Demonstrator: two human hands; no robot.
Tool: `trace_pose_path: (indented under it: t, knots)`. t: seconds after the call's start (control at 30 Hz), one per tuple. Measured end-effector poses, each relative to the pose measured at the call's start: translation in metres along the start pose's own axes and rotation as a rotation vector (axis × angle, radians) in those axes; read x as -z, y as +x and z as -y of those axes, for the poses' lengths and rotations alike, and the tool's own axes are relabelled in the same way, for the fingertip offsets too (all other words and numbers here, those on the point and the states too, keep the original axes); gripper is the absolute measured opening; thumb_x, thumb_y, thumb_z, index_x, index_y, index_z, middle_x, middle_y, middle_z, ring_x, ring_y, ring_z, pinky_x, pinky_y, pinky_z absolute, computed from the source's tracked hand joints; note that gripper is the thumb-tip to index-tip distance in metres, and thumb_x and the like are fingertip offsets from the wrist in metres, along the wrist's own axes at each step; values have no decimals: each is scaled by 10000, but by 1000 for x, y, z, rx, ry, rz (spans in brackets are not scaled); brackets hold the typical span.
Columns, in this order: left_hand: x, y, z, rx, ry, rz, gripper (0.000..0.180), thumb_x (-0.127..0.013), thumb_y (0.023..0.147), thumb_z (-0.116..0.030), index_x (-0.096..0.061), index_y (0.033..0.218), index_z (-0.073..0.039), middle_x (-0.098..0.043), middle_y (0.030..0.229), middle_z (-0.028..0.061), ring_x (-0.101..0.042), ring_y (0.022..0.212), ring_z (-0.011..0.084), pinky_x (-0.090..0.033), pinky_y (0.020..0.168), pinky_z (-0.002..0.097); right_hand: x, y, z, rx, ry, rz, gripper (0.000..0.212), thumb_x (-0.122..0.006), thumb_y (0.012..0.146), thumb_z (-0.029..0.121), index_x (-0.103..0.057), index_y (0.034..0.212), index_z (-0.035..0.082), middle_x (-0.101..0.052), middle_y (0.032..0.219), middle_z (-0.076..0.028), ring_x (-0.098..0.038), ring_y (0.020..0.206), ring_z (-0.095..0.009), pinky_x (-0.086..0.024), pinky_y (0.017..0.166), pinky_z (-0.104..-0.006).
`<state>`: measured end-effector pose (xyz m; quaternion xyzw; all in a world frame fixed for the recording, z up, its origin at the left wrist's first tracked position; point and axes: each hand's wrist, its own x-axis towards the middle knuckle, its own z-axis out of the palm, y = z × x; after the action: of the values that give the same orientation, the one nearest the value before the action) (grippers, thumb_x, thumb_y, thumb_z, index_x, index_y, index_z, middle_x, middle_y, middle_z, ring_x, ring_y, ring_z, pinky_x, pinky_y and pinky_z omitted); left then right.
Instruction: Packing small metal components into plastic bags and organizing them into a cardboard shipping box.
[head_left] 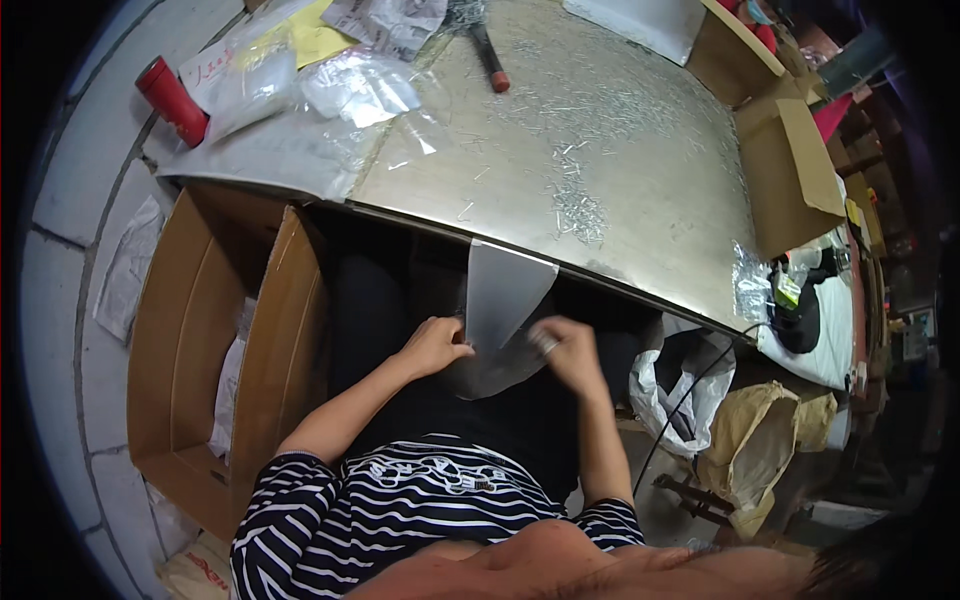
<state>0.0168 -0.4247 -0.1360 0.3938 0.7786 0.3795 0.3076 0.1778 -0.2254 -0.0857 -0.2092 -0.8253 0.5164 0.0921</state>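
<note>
Your striped shirt point(440, 500) fills the lower head view. Above your lap, a cloudy plastic bag point(503, 290) meets the bench point(420, 180)'s front edge. Your left hand point(437, 345) has its grip pinched at the bag's left side; your right hand point(570, 352), near its right, is too blurred to tell.

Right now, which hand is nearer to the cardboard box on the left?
Left. The left hand is right of the cardboard box, not touching; the right hand is farther right.
</note>
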Motion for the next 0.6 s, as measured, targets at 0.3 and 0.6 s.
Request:
trace_pose_path:
  t: [0.3,0.6]
  knots:
    - [3,24,-1,-94,-731,-201,328,-714,810,-21,-582,1102,50,-681,905,78,-646,785,102,-524,704,234,52,143,53,259,-628,-325,513,-545,948,234,-419,1411,53,-362,1489,-195,-360,1367,-349,-301,1128,-388]
    - [-30,25,71,135,-1801,564,892,-241,948,-681,-552,1220,110,-687,1023,219,-684,943,302,-527,900,368,-6,47,109,298,-493,-215,440,-496,843,-62,-533,1280,-22,-493,1387,-196,-421,1328,-354,-348,1096,-402]
